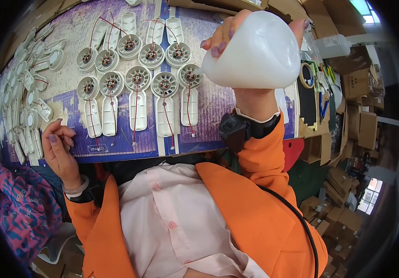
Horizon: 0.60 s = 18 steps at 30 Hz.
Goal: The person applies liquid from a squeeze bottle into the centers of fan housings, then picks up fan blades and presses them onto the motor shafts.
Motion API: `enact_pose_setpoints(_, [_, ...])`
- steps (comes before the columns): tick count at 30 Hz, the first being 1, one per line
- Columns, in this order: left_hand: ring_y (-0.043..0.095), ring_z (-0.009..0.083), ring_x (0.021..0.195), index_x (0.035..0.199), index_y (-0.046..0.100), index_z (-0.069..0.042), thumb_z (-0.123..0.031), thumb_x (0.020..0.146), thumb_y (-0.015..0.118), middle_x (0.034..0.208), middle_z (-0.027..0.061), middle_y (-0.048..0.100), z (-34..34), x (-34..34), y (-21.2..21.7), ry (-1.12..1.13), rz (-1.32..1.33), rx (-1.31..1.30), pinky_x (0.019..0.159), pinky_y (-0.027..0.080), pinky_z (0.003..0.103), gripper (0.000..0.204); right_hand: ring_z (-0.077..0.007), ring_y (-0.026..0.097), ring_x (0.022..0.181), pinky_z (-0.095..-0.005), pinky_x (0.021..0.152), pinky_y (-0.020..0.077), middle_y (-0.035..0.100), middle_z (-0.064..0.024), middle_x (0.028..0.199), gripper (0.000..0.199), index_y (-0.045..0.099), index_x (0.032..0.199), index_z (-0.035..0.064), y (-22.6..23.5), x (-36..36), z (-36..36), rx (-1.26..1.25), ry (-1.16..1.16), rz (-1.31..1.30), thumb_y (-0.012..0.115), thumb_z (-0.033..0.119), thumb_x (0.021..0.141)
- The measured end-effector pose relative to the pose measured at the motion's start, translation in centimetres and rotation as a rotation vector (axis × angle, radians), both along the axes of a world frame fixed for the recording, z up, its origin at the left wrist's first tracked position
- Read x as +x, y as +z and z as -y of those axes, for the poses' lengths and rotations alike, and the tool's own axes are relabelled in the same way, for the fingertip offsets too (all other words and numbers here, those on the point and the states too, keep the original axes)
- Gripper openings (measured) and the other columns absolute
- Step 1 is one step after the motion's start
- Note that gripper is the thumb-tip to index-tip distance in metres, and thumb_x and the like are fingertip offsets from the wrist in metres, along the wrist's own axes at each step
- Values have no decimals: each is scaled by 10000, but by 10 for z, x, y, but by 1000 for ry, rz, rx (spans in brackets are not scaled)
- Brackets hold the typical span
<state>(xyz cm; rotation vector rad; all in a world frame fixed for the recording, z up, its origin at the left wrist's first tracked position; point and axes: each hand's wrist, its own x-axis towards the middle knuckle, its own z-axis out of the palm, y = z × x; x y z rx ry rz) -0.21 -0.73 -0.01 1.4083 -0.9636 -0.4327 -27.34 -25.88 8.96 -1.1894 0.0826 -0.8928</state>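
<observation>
Near the left edge of the table (213,125), a pile of white shells (32,99) is lying; whether these are finished, I cannot tell. Toward the right edge, a white bottle (262,53) is hanging tilted in the right hand (225,32). Between them, ten fans (164,84) are lying in two rows, with open faces. Motors (151,55) and red wires (136,109) are already sitting in them, so this part seems done. The work with the bottle seems to be going on at the front row's right end, where the nozzle (198,72) is pointing. No drop is showing, so how many fans are remaining, I cannot judge.

The right arm (264,155) is stretching across the front edge, fingers and thumb clamping the bottle. The left hand (59,150) is hovering apart, by the front edge toward its left corner, fingers loosely bent, holding nothing visible.
</observation>
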Motion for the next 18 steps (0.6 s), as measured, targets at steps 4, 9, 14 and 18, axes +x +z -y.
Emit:
enact_pose_setpoints(4, [380,58,647,1110,490,17,-216,978,340,818,60,549,2,-1,-1,-3,0,-2,593,300,176,307,-253,526,588,-400,692,474,491,-105,599,893,526,759,16,-3,-1,2,-19,34,26,36,763,783])
enact_pose_setpoints(9, [377,62,645,1106,494,18,-221,978,342,812,60,546,0,0,-1,9,1,3,595,304,182,310,-350,597,606,-443,601,515,597,-179,680,848,603,855,3,14,0,-18,467,16,116,217,755,783])
enact_pose_setpoints(14, [377,65,646,1105,496,19,-227,979,342,806,59,544,0,0,-1,17,-5,4,600,311,189,316,-366,634,603,-441,549,542,646,-197,699,829,641,880,-9,16,-1,-20,707,-45,144,318,748,783])
enact_pose_setpoints(18, [379,65,647,1109,492,19,-230,979,343,810,60,546,0,0,-1,19,2,11,601,312,188,318,-325,639,588,-411,537,544,645,-174,675,827,641,849,-17,12,-1,-18,704,-106,129,330,747,782])
